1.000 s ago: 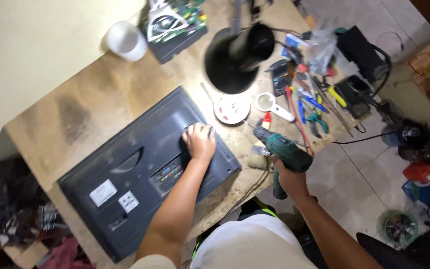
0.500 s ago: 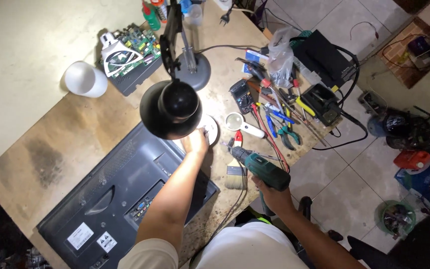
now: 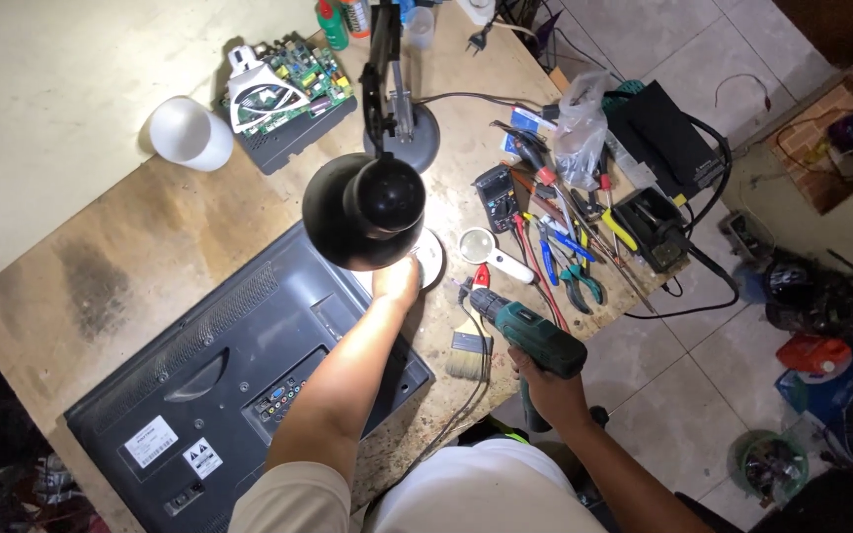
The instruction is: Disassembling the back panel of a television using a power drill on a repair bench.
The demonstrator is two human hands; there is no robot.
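A wooden workbench (image 3: 150,247) bears 1 dark flat-screen set (image 3: 219,395) lying face down. A black desk lamp (image 3: 365,209) hangs over the set's upper corner. The right hand (image 3: 550,390) is wrapped around the grip of a green cordless drill (image 3: 525,336), off the bench's edge. The left hand (image 3: 397,281) reaches under the lamp beside a small white dish (image 3: 430,259); its grip cannot be told

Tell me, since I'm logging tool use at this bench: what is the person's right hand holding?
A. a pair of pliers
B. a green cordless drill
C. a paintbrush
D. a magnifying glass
B: the right hand grips the handle of the green cordless drill, beside the flat paintbrush, which lies untouched on the wooden table.
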